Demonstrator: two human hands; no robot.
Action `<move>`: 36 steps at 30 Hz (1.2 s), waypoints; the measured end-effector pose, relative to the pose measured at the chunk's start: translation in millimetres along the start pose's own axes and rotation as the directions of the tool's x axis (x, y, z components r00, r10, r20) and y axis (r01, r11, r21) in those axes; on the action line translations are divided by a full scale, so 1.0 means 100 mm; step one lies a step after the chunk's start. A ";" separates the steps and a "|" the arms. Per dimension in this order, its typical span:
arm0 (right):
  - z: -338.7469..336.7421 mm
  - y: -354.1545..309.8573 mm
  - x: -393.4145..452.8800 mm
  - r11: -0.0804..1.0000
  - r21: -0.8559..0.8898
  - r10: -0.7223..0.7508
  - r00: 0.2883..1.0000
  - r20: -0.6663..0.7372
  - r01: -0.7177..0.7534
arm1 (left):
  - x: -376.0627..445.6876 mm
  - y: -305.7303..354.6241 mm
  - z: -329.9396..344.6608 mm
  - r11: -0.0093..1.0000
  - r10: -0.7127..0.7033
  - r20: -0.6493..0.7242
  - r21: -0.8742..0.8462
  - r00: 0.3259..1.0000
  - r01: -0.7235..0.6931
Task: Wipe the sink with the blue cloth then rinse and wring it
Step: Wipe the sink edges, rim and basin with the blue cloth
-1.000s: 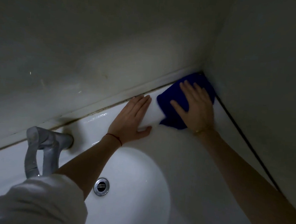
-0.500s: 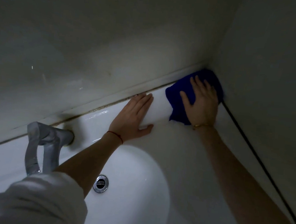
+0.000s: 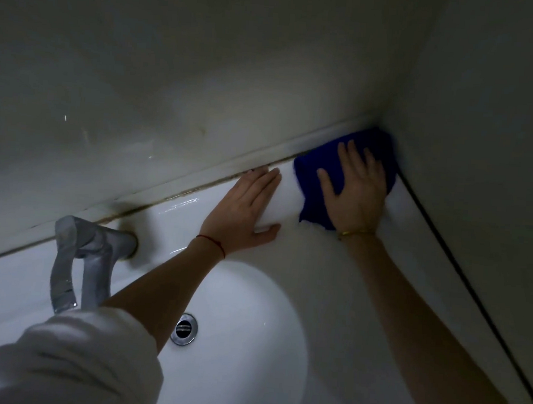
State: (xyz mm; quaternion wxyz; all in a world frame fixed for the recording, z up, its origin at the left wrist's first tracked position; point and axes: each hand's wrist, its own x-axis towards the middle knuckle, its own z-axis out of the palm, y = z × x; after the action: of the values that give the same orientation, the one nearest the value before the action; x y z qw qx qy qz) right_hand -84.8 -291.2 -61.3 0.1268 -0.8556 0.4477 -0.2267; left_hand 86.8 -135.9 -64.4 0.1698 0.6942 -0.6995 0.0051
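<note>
A white sink (image 3: 333, 268) fills the lower view, its round basin below the hands. The blue cloth (image 3: 310, 179) lies bunched on the sink's back ledge, pushed into the far right corner where two walls meet. My right hand (image 3: 356, 191) presses flat on the cloth with straight, spread fingers and covers most of it. My left hand (image 3: 246, 207) rests flat on the bare ledge just left of the cloth, fingers together and pointing at the back wall, thumb spread out; it does not touch the cloth.
A chrome faucet (image 3: 80, 259) stands at the back left and reaches over the basin. A metal drain plug (image 3: 184, 328) sits in the basin bottom. Grey walls close the back and right sides, with a dark seam (image 3: 460, 270) along the right wall.
My right hand has slid the cloth further along the ledge into the corner. My left hand has stayed flat on the ledge.
</note>
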 end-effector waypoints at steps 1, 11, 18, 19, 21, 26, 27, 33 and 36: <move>0.04 -0.08 -0.09 0.997 0.008 -0.072 0.997 0.018 0.072 | 0.00 0.00 0.00 1.000 -0.002 0.000 -0.009 1.000 0.002; -0.20 0.34 0.08 0.996 0.050 -0.077 0.989 0.126 0.071 | -0.01 -0.03 0.03 1.000 -0.009 0.024 0.002 1.000 0.009; -0.48 0.57 -0.45 0.981 -0.135 -0.116 0.980 0.163 0.139 | 0.00 -0.03 0.01 1.000 0.007 0.014 -0.011 1.000 -0.007; -0.46 0.55 -0.41 0.984 -0.128 -0.100 0.981 0.165 0.122 | 0.00 -0.02 0.01 1.000 0.007 0.014 -0.008 1.000 -0.006; -0.39 0.46 -0.26 0.991 -0.097 -0.070 0.980 0.188 0.090 | 0.00 -0.03 0.01 1.000 0.008 0.020 -0.007 1.000 -0.008; -0.40 0.51 -0.23 0.986 -0.107 -0.095 0.963 0.252 0.125 | -0.01 -0.04 0.03 1.000 0.028 0.002 -0.003 1.000 -0.028; -0.43 0.53 -0.32 0.986 -0.120 -0.083 0.968 0.237 0.114 | -0.01 -0.05 0.03 0.999 0.035 -0.004 -0.003 0.999 -0.035; -0.74 0.70 -1.16 0.990 -0.136 -0.020 0.990 0.136 0.039 | -0.01 -0.06 0.05 0.999 0.043 -0.011 0.003 0.999 -0.043; -0.73 0.69 -1.05 0.992 -0.117 -0.033 0.986 0.163 0.052 | -0.01 -0.06 0.06 0.999 0.040 -0.012 0.008 0.999 -0.039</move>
State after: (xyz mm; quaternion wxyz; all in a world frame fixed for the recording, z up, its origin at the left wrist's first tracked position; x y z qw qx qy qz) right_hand -222.6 -245.2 -55.8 0.1055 -0.8865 0.4307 -0.1323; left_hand 91.4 -136.3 -71.6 0.1710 0.6809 -0.7120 0.0153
